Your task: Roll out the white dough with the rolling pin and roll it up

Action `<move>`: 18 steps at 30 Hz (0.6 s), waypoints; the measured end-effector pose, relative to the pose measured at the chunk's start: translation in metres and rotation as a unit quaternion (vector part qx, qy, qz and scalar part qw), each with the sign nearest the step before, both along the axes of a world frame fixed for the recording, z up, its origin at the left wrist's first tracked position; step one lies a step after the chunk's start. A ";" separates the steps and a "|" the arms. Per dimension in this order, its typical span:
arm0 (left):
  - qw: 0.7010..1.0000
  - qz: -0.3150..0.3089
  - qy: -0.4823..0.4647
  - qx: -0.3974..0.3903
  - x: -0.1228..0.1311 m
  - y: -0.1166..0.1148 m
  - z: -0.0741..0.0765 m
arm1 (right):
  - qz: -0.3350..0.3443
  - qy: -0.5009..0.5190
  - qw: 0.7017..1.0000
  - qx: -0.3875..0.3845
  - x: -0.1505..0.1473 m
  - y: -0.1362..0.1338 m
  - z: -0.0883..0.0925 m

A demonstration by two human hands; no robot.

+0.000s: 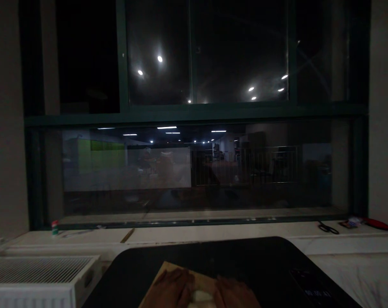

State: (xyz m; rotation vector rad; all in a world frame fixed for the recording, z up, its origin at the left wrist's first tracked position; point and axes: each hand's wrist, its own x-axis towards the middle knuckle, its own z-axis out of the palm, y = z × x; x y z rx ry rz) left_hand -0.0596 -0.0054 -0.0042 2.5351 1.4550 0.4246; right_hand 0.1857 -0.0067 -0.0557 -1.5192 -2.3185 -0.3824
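At the bottom edge, a flat brown piece that looks like kraft paper or card (pixel 169 266) lies on a black table. My left hand (pixel 173 287) rests on top of it, back of the hand up, fingers laid over the surface. Over its right side lies my right hand (pixel 234 293), fingers pointing inward and somewhat blurred. A pale patch (pixel 202 296) shows between the two hands; what it is I cannot make out. Both wrists are cut off by the frame, and the thumbs are hard to see in the dim light.
The black table (pixel 245 252) meets a white windowsill (pixel 213 231). A phone showing a timer (pixel 317 293) lies at right. On the sill are black scissors (pixel 328 229), a red-handled item (pixel 376 223), a small red-capped bottle (pixel 54 228) and a thin strip (pixel 127 235). A radiator (pixel 36 271) stands left.
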 end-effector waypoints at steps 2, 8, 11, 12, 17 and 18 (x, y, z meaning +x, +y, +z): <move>0.999 -0.012 0.019 0.029 0.002 0.000 0.006 | -0.009 0.016 1.000 0.023 0.001 0.001 -0.009; 0.985 -0.070 0.125 0.090 0.004 0.010 0.003 | 0.004 0.021 0.992 0.121 0.005 0.014 -0.016; 0.983 -0.030 0.154 0.097 0.008 0.017 0.002 | 0.022 -0.054 0.991 0.120 0.005 0.028 -0.010; 0.985 -0.007 0.146 0.090 0.009 0.019 0.003 | 0.021 -0.070 0.991 0.112 0.004 0.034 -0.008; 0.995 0.048 0.083 0.030 0.010 0.022 0.002 | 0.030 -0.064 0.994 0.078 -0.006 0.068 -0.004; 0.994 0.036 0.102 0.028 0.010 0.020 0.001 | 0.038 -0.065 0.994 0.076 -0.007 0.074 -0.005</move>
